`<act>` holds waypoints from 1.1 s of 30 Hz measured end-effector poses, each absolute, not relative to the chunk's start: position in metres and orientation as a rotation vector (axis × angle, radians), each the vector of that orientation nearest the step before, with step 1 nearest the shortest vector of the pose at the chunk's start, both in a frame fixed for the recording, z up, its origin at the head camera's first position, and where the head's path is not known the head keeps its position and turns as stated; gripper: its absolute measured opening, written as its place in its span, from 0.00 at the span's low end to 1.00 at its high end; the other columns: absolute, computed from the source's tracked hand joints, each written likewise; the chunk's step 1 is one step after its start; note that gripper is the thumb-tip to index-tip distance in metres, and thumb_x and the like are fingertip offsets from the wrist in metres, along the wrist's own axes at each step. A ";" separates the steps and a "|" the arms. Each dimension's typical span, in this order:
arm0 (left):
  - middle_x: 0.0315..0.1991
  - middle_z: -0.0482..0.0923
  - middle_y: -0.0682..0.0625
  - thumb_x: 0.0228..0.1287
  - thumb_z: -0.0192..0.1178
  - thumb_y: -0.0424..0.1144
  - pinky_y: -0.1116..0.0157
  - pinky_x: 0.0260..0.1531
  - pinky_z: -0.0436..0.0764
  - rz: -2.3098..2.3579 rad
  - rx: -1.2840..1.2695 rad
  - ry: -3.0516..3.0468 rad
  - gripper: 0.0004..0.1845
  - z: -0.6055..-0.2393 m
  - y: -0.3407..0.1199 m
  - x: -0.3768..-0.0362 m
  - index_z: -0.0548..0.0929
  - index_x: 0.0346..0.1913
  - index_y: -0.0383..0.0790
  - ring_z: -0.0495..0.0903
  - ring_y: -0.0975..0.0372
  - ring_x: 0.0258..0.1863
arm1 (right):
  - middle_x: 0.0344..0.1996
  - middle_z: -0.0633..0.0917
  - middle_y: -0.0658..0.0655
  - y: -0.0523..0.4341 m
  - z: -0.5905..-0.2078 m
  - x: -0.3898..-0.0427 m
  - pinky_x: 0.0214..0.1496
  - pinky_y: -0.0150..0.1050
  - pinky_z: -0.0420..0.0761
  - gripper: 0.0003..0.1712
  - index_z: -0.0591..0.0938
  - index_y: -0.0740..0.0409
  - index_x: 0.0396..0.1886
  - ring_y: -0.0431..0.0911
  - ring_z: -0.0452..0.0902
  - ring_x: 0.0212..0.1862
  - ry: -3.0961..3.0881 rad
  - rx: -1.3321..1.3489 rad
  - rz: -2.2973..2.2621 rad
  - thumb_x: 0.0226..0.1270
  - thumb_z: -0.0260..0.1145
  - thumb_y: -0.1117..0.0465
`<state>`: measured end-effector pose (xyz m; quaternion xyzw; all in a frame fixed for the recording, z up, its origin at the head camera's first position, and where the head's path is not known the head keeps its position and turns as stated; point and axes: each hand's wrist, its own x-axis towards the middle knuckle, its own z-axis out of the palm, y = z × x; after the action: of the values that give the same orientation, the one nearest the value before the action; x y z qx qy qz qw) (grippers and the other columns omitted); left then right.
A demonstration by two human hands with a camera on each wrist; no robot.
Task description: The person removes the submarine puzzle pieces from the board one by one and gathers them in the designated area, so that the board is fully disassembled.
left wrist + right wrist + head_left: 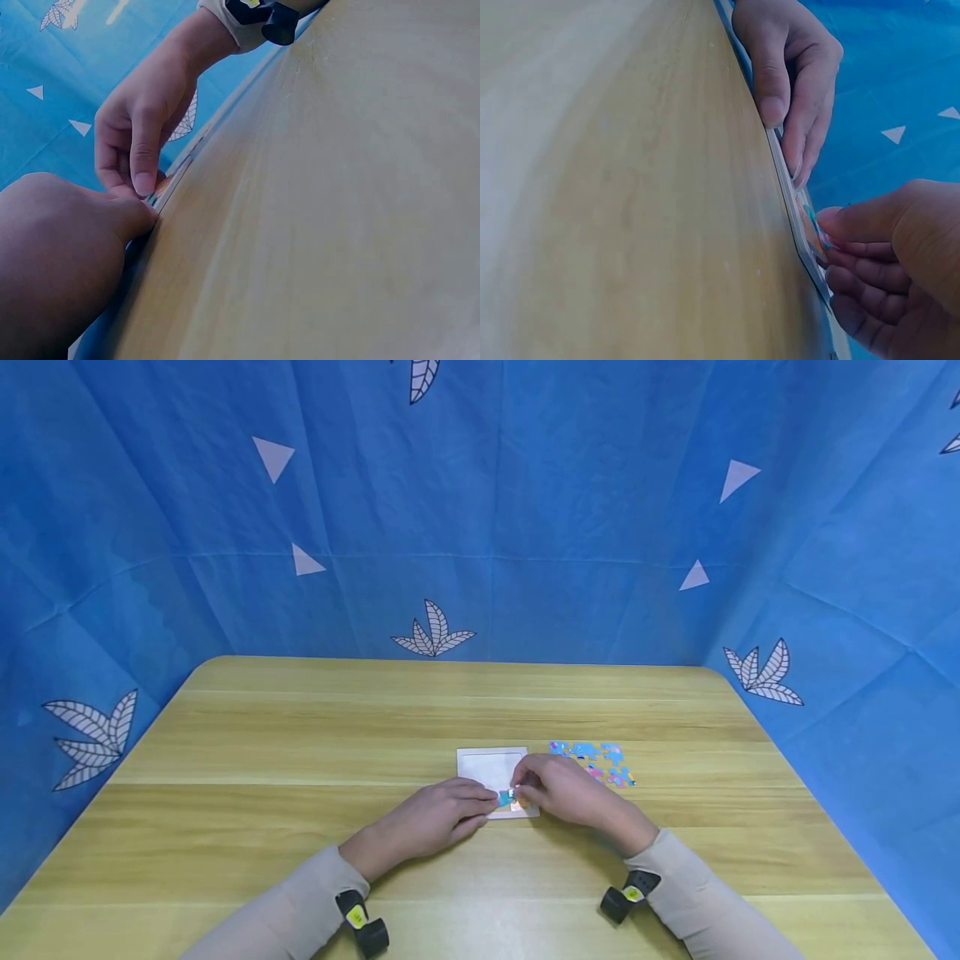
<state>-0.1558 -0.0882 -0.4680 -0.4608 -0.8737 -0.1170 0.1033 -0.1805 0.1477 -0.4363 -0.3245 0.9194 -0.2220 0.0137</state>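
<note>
Both hands meet at the tray's near edge, mid-desk. Right hand pinches a puzzle piece; left hand presses the tray with straight fingers. Loose pieces lie just right of it.

Your right hand curls its fingers at the near edge of the white puzzle tray, thumb pressing a colourful piece. Your left hand rests fingertips on the tray's far edge, thumb on the tabletop.
</note>
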 end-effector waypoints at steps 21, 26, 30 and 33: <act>0.56 0.75 0.57 0.68 0.49 0.47 0.65 0.61 0.67 -0.347 -1.361 -2.605 0.18 -0.466 -0.087 -0.155 0.76 0.57 0.49 0.71 0.64 0.58 | 0.27 0.81 0.42 0.163 -0.435 -0.185 0.33 0.31 0.77 0.02 0.82 0.47 0.33 0.37 0.74 0.30 2.635 -0.963 -1.114 0.62 0.63 0.57; 0.55 0.76 0.58 0.68 0.49 0.47 0.66 0.61 0.67 -0.356 -1.362 -2.595 0.18 -0.467 -0.087 -0.154 0.77 0.57 0.49 0.71 0.65 0.57 | 0.29 0.81 0.41 0.173 -0.433 -0.185 0.35 0.31 0.78 0.02 0.82 0.45 0.33 0.38 0.75 0.32 2.651 -0.886 -1.171 0.62 0.64 0.57; 0.55 0.76 0.58 0.68 0.50 0.47 0.66 0.61 0.67 -0.367 -1.356 -2.596 0.18 -0.466 -0.087 -0.154 0.77 0.57 0.49 0.71 0.65 0.57 | 0.29 0.82 0.43 0.183 -0.429 -0.184 0.34 0.32 0.79 0.03 0.82 0.44 0.33 0.40 0.75 0.32 2.653 -0.826 -1.206 0.62 0.64 0.58; 0.55 0.76 0.57 0.68 0.50 0.47 0.66 0.61 0.67 -0.373 -1.353 -2.595 0.18 -0.465 -0.087 -0.154 0.77 0.57 0.48 0.71 0.65 0.57 | 0.30 0.82 0.44 0.191 -0.424 -0.182 0.33 0.32 0.78 0.02 0.82 0.44 0.33 0.41 0.75 0.32 2.665 -0.788 -1.202 0.61 0.64 0.57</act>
<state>-0.1540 -0.0875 -0.4650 -0.4567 -0.8755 -0.1260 0.0956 -0.1823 0.1910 -0.4245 -0.2598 0.8787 -0.3965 0.0569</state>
